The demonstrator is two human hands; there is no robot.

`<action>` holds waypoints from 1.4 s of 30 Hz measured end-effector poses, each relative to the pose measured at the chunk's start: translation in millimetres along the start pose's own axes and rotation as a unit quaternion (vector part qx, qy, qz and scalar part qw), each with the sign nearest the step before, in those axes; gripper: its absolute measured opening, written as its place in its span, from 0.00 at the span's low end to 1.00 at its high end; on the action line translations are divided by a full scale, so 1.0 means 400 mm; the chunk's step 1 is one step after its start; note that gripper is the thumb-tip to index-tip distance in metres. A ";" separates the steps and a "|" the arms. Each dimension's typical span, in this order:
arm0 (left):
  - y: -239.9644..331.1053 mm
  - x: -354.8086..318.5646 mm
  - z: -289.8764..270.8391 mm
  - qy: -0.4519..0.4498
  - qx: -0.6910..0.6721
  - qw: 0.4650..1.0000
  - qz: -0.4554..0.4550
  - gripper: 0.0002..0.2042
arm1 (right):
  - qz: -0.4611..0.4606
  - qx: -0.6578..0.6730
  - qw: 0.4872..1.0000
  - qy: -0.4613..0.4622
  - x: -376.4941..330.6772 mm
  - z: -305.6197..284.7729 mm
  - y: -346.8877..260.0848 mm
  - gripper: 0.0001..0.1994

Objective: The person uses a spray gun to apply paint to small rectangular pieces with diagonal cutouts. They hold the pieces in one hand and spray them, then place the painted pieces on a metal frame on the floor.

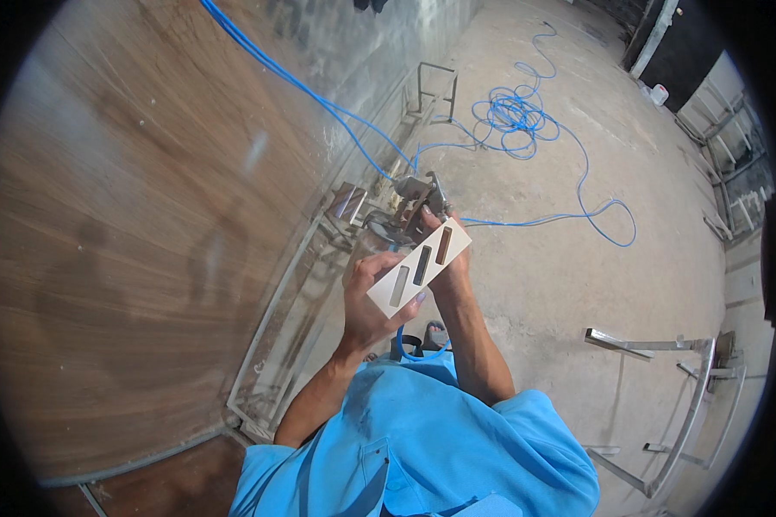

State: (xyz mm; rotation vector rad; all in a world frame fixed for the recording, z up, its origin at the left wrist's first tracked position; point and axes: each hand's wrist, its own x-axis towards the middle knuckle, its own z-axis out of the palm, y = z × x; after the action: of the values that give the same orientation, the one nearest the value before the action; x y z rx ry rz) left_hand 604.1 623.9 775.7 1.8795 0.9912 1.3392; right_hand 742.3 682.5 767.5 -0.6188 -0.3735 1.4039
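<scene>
Holding item one, both hands gripped a white rectangular template plate (420, 266) with three slots, tilted, at picture centre. Left hand (368, 297) clamped its lower end, fingers wrapped over the edge; right hand (447, 258) clasped the upper end from behind, fingertips showing at the top corner. Item two: a grey metal power tool (416, 200) just beyond the plate at 12 o'clock, on the concrete floor (569, 267). Item three: blue cable (513, 116) coiled at 1 o'clock. Item four: brown wood-grain panel (138, 258) at 9 o'clock. Item five: metal frames (672, 388) at 4 o'clock.
</scene>
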 end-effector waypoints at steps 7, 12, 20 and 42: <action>0.018 -0.027 -0.023 0.032 -0.046 0.998 -0.027 0.28 | -0.004 -0.008 1.000 -0.001 0.005 0.012 0.030 0.29; 0.074 0.020 -0.216 0.079 0.051 0.988 0.125 0.25 | 0.010 -0.097 0.995 -0.012 -0.006 0.111 0.070 0.19; 0.065 0.151 -0.538 0.125 0.335 0.929 0.094 0.27 | -0.202 -0.424 0.880 -0.075 -0.108 0.078 -0.081 0.29; 0.000 0.145 -0.550 0.101 0.416 0.891 0.155 0.26 | -0.096 -0.341 0.914 -0.198 -0.298 0.230 -0.226 0.27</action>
State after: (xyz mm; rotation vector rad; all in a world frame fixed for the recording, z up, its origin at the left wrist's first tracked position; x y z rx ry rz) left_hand 406.0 686.3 868.8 2.6516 1.6059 1.4318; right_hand 742.6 577.8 908.1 -0.8275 -1.2521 1.1878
